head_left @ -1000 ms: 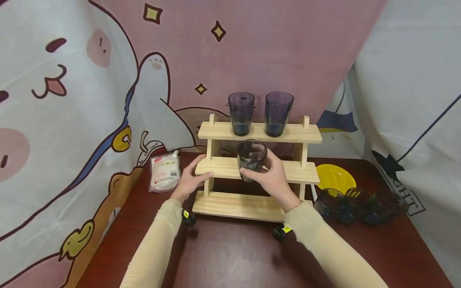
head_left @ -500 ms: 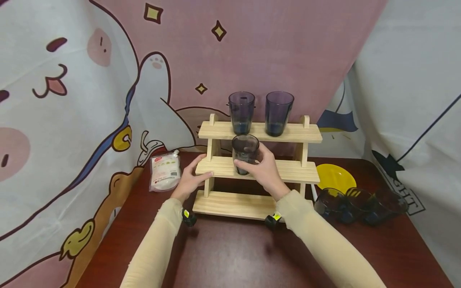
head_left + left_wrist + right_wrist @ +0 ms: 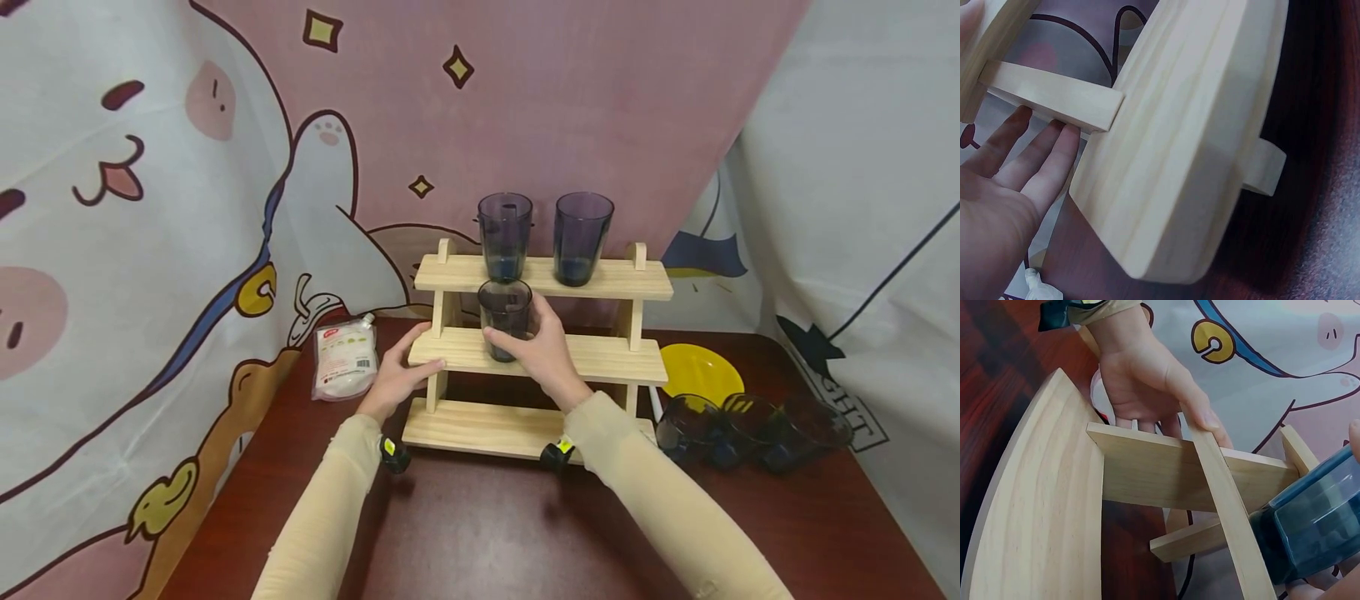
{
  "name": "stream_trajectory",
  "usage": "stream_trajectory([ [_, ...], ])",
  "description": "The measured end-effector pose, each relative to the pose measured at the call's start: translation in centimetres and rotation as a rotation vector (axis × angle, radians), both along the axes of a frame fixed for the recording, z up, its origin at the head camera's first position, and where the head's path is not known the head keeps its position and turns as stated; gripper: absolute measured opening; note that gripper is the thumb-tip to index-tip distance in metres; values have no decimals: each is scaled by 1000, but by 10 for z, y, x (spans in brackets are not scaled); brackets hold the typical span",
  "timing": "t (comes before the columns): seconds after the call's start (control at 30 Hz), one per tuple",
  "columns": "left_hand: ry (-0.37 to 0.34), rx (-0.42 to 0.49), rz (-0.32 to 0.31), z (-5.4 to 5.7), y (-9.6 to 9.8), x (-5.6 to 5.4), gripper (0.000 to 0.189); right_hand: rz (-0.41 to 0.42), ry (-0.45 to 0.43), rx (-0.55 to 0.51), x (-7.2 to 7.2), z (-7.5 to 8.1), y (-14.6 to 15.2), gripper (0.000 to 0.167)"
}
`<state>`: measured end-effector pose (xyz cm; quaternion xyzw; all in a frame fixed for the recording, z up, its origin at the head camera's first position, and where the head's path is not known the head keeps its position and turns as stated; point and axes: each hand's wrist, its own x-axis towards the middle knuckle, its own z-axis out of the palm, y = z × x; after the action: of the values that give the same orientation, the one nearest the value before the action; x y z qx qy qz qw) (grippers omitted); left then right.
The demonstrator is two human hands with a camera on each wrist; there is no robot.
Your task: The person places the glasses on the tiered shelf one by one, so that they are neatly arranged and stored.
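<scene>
A tinted drinking glass (image 3: 498, 310) is upright at the left part of the middle tier of a three-tier wooden display shelf (image 3: 618, 358). My right hand (image 3: 551, 354) holds it from the right, thumb across its front. In the right wrist view the glass (image 3: 1313, 528) has its base right at the middle board. My left hand (image 3: 396, 379) grips the left end of that board, thumb at its front edge. In the left wrist view fingers of the left hand (image 3: 1004, 212) lie along the side post. Two purple-blue glasses, left (image 3: 505, 237) and right (image 3: 582, 239), stand on the top tier.
Right of the shelf, several dark glasses (image 3: 750, 433) stand in a row before a yellow plate (image 3: 701, 372). A white spouted pouch (image 3: 345, 360) lies left of the shelf on the dark red table (image 3: 465, 533). A printed cloth (image 3: 637, 100) hangs behind.
My right hand has moved left with the glass, bringing it from in front of the middle tier's centre to its left part. The left hand keeps its grip on the board's end.
</scene>
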<state>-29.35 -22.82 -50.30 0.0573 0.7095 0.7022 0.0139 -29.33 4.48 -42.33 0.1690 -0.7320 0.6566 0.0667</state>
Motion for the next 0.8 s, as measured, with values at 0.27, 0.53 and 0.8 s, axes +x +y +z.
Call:
stream_trajectory([
  [0.27, -4, 3, -7, 2, 1, 1, 74, -2, -42, 38, 5, 4, 5, 81],
  [0.53, -8, 9, -7, -1, 0, 1, 75, 39, -124, 66, 21, 6, 29, 95],
  [0.8, 1, 10, -3, -3, 1, 0, 74, 43, -53, 103, 47, 6, 69, 87],
])
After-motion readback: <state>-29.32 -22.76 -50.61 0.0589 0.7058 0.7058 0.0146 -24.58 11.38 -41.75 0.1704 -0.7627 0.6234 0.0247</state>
